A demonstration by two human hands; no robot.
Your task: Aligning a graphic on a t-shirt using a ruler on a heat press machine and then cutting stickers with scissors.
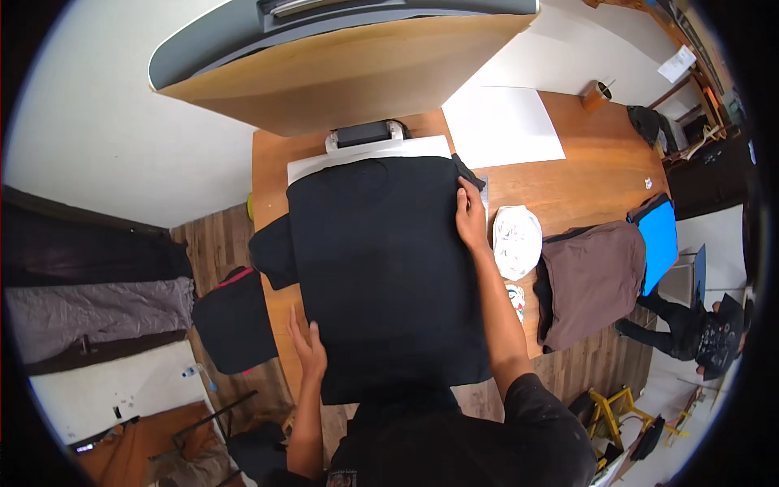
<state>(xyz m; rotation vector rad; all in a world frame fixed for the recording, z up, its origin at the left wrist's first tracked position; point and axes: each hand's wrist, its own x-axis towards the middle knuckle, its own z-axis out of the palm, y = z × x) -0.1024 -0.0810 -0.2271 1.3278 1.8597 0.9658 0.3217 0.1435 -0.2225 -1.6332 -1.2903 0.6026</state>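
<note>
A black T-shirt (389, 262) lies spread flat over the platen of a heat press, its collar towards the machine and its hem near my body. One sleeve hangs out at the left. The raised upper part of the press (341, 73), faced with a tan sheet, stands beyond the shirt. My left hand (308, 350) is at the shirt's lower left edge, fingers apart. My right hand (470, 213) rests at the upper right edge, near the bunched right sleeve, its fingers fairly straight. Whether either hand pinches cloth is not visible.
On the wooden table (596, 176) lie a white sheet (505, 128), a round white printed bundle (517, 242), folded brown cloth (596, 280) and blue cloth (660, 243). An orange cup (595, 96) stands at the back. Black folded cloth (237, 322) lies at left. Another person (700, 335) is at far right.
</note>
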